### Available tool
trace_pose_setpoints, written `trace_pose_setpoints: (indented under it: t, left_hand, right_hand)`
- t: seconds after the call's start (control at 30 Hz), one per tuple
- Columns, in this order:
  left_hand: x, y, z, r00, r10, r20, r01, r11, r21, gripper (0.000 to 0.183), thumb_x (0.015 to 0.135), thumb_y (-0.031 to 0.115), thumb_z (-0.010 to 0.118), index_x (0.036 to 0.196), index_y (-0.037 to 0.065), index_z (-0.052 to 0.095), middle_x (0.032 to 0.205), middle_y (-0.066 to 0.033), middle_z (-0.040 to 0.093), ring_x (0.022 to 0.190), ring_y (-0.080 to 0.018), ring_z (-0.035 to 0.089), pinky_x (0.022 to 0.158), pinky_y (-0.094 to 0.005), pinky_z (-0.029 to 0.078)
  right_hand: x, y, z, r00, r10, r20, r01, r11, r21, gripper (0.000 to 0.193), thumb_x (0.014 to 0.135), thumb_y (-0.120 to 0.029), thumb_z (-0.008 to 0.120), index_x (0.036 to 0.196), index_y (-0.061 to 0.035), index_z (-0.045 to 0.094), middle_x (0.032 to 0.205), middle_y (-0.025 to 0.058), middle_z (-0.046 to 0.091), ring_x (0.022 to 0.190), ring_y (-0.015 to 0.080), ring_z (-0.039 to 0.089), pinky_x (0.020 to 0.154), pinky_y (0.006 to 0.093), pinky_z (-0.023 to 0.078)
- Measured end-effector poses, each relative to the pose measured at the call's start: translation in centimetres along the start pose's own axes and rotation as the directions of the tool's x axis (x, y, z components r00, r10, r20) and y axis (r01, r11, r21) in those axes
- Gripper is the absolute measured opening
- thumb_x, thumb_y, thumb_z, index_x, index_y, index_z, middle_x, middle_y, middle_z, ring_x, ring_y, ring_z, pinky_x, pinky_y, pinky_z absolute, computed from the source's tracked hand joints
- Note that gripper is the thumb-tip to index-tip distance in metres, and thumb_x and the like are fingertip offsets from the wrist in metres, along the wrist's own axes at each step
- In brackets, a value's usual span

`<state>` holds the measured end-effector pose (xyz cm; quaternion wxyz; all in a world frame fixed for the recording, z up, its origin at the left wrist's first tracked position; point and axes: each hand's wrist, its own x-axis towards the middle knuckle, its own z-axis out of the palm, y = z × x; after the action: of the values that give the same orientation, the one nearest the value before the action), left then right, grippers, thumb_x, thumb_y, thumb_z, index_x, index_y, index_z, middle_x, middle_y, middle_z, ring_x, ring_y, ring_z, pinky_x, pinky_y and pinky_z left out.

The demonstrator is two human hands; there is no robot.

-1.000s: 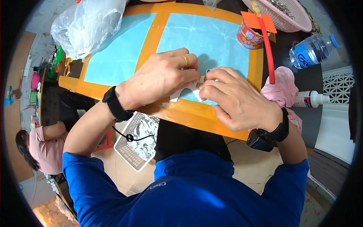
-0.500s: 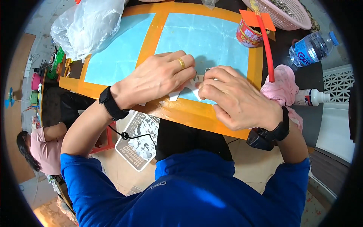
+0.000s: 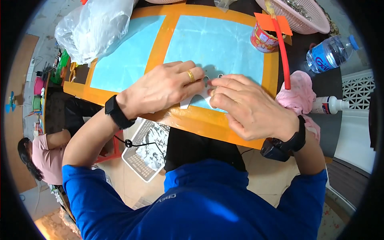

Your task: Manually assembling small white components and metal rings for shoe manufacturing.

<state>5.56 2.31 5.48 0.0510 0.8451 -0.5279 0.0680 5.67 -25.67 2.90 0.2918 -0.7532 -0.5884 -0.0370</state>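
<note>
On the blue mat, near the table's front edge, lies a small white cut piece, perhaps card or plastic. Its middle is partly hidden by my fingers. A small metal ring shows at its far side beside my left fingertips, and a second metal ring by my right fingers. My left hand is closed, fingers bent together and pressing the piece from the left. From the right, my right hand is closed too, thumb and fingers pinching at the piece's other side.
A clear plastic bag stands far left. On the right are a red can with a red-handled brush, a water bottle, a pink cloth and a white bottle. Below is a white basket; a person sits left.
Both hands stay at the white piece with small finger shifts. My left fingers lie flatter, and the metal rings at the far side show more clearly.
</note>
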Motion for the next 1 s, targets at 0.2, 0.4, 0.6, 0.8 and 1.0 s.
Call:
trace_pose_setpoints:
  t: [0.2, 0.4, 0.6, 0.8, 1.0]
  left_hand:
    - [-0.8, 2.7, 0.0, 0.989, -0.137, -0.05, 0.139, 0.99, 0.037, 0.037, 0.08, 0.013, 0.079, 0.114, 0.001, 0.072, 0.117, -0.0086, 0.066, 0.103, -0.0276, 0.064, 0.086, -0.0382, 0.058]
    - [-1.9, 3.5, 0.7, 0.995, -0.098, -0.003, 0.098, 0.991, 0.088, 0.045, 0.078, 0.017, 0.082, 0.117, -0.003, 0.073, 0.14, -0.0125, 0.065, 0.121, -0.0293, 0.062, 0.1, -0.0425, 0.056]
    - [-1.8, 3.3, 0.4, 0.997, -0.072, 0.029, 0.067, 0.988, 0.139, 0.047, 0.081, 0.017, 0.076, 0.121, -0.007, 0.07, 0.139, -0.0168, 0.064, 0.122, -0.0327, 0.063, 0.105, -0.0453, 0.055]
    - [-1.5, 2.4, 0.7, 0.999, -0.036, 0.007, 0.035, 0.996, 0.083, 0.046, 0.08, 0.014, 0.076, 0.12, -0.007, 0.068, 0.132, -0.0168, 0.066, 0.117, -0.0322, 0.065, 0.103, -0.0424, 0.056]
    - [-0.8, 1.4, 0.2, 0.999, -0.035, 0.015, 0.035, 0.998, -0.045, 0.04, 0.078, 0.007, 0.078, 0.115, -0.004, 0.066, 0.126, -0.015, 0.066, 0.109, -0.0312, 0.064, 0.095, -0.04, 0.056]
  right_hand:
    - [0.0, -0.1, 0.2, 1.0, 0.014, 0.001, -0.014, 1.0, 0.004, 0.047, 0.073, -0.001, 0.068, 0.119, 0.0007, 0.06, 0.117, 0.021, 0.068, 0.128, 0.0406, 0.062, 0.117, 0.0494, 0.044]
    - [0.1, 0.0, 0.1, 1.0, -0.017, -0.002, 0.017, 1.0, -0.017, 0.047, 0.073, 0.0, 0.068, 0.119, 0.001, 0.06, 0.118, 0.0214, 0.068, 0.13, 0.0409, 0.061, 0.115, 0.0499, 0.046]
    - [0.0, 0.1, 0.2, 1.0, 0.006, 0.024, -0.007, 1.0, 0.018, 0.046, 0.074, 0.001, 0.066, 0.119, 0.0004, 0.06, 0.119, 0.0201, 0.068, 0.132, 0.0401, 0.061, 0.116, 0.0512, 0.046]
    - [-0.1, 0.1, 0.2, 1.0, 0.004, 0.029, -0.004, 1.0, 0.003, 0.049, 0.075, 0.0, 0.066, 0.123, 0.0008, 0.059, 0.119, 0.0211, 0.068, 0.131, 0.0402, 0.061, 0.117, 0.0515, 0.043]
    - [-0.1, 0.3, 0.4, 0.999, 0.016, 0.042, -0.016, 1.0, 0.018, 0.049, 0.075, 0.0, 0.066, 0.123, -0.0002, 0.059, 0.119, 0.02, 0.068, 0.131, 0.039, 0.062, 0.119, 0.0518, 0.042]
